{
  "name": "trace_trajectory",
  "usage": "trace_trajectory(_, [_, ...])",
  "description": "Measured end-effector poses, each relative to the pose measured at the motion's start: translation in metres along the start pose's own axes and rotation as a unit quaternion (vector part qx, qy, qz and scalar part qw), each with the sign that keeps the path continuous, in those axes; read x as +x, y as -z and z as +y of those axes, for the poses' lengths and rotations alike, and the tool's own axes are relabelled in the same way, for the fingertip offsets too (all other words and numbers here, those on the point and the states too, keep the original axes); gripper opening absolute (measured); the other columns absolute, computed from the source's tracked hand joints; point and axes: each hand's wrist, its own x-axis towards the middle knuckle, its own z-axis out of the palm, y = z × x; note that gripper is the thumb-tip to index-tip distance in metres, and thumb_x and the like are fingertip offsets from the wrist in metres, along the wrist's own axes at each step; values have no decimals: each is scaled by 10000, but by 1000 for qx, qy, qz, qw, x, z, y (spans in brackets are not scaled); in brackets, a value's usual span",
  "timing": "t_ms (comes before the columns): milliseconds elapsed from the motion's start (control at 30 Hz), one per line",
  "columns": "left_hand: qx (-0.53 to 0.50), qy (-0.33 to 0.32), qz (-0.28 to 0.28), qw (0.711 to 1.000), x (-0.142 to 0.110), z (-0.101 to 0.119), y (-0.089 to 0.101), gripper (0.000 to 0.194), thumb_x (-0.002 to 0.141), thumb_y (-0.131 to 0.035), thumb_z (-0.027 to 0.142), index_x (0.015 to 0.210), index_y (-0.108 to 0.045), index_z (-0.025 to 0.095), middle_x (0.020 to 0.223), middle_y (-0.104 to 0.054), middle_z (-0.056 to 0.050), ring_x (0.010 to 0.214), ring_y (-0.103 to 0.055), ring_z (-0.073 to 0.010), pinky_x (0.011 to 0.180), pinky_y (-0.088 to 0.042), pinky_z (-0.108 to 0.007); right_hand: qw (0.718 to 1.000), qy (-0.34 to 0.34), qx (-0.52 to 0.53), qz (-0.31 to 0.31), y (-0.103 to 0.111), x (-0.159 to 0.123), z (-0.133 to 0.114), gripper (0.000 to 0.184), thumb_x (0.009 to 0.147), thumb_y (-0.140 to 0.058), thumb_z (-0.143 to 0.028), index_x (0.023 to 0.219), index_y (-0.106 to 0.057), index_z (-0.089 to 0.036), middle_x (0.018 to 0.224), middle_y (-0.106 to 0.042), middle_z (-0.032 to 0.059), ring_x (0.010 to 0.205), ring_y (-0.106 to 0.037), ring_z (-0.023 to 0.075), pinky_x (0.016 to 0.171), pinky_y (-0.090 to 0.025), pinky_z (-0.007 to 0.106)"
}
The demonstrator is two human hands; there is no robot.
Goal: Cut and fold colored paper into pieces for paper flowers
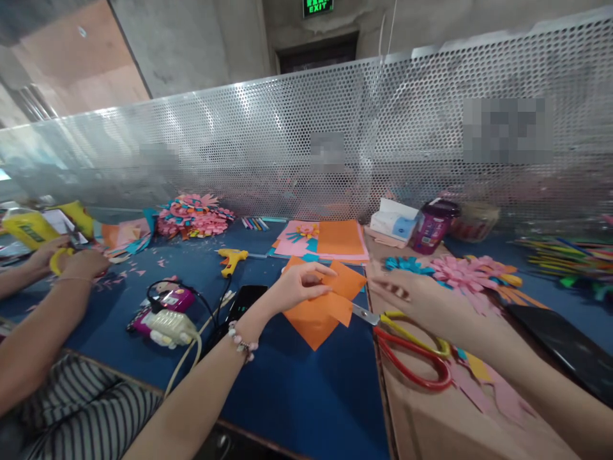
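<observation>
My left hand (304,285), with a beaded bracelet at the wrist, grips small orange paper pieces (348,281) between thumb and fingers. Below them a larger orange paper sheet (312,329) lies with one corner toward me. My right hand (412,297) is just right of the paper, slightly blurred, with its fingers stretched toward it; I see nothing held in it. Scissors (416,370) with red and yellow handles lie under and beside that hand, their blades pointing at the paper and partly hidden.
A yellow glue gun (232,260), a power strip (168,322) with cords and a phone (246,301) lie leftward. Stacked coloured paper (341,237) is ahead. Paper flowers (462,273), a purple cup (433,225) and a black phone (565,345) sit right. A co-worker's hands (79,262) work far left.
</observation>
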Motion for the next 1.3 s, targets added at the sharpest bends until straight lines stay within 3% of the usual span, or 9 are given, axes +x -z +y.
trace_trajectory(100, [2,2,-20,1000,0,0,-1,332,775,-589,312,1071,-555,163,578,-366,61,520,-332,-59,498,-268,-204,994,49,102,-15,-1,20,-19,377,821,-490,-410,1152,-584,-254,1013,-655,43,802,-602,169,685,-454,275])
trace_trajectory(167, [16,3,-23,1000,1,-1,0,332,780,-582,314,1077,-556,168,581,-376,59,515,-337,-61,496,-276,-203,985,70,151,-35,-8,31,-21,311,800,-519,-397,1008,-651,-206,911,-672,39,780,-596,169,693,-453,281])
trace_trajectory(400, [168,30,-68,983,-1,-11,18,350,782,-571,348,1109,-575,225,717,-539,11,557,-449,-81,545,-397,-218,950,-46,306,36,-22,42,6,256,725,-607,-347,864,-648,-137,886,-679,58,770,-604,163,707,-460,286])
trace_trajectory(500, [234,-16,-74,969,1,-12,19,374,757,-606,363,1117,-582,263,1048,-581,-55,926,-554,-170,819,-452,-320,924,-88,371,32,-30,40,8,280,683,-656,-329,885,-626,-137,887,-683,64,772,-619,163,688,-473,272])
trace_trajectory(567, [272,-71,-9,960,3,-10,14,426,753,-614,386,1163,-556,282,1278,-471,-68,1197,-419,-215,1018,-329,-388,911,-106,398,13,-42,39,5,300,683,-666,-326,916,-611,-146,873,-687,63,795,-628,169,694,-479,267])
trace_trajectory(633, [291,-101,54,950,4,-9,7,500,790,-566,409,1264,-466,284,1363,-399,-71,1290,-321,-211,1085,-235,-408,903,-123,412,-8,-56,37,1,372,689,-668,-329,1002,-578,-149,845,-689,61,769,-632,168,658,-479,258])
trace_trajectory(767, [303,-102,33,947,6,-14,-5,630,791,-543,468,1349,-362,237,1421,-352,-91,1324,-288,-216,1092,-234,-404,895,-95,435,-21,-73,31,-12,631,729,-636,-343,1285,-383,-184,786,-672,25,590,-585,129,509,-420,227])
trace_trajectory(933, [299,-57,18,952,5,-28,-8,728,737,-573,537,1340,-378,177,1367,-428,-134,1265,-382,-258,1048,-293,-415,889,-46,455,9,-73,25,-22,721,777,-582,-336,1400,-238,-220,681,-620,-35,585,-542,113,543,-412,223])
trace_trajectory(1300, [307,-48,-29,950,3,-24,-12,411,800,-469,537,740,-572,144,726,-595,-26,646,-499,-129,615,-374,-251,942,25,334,33,-80,27,-8,361,820,-519,-409,1102,-594,-196,837,-617,29,774,-562,154,741,-454,295])
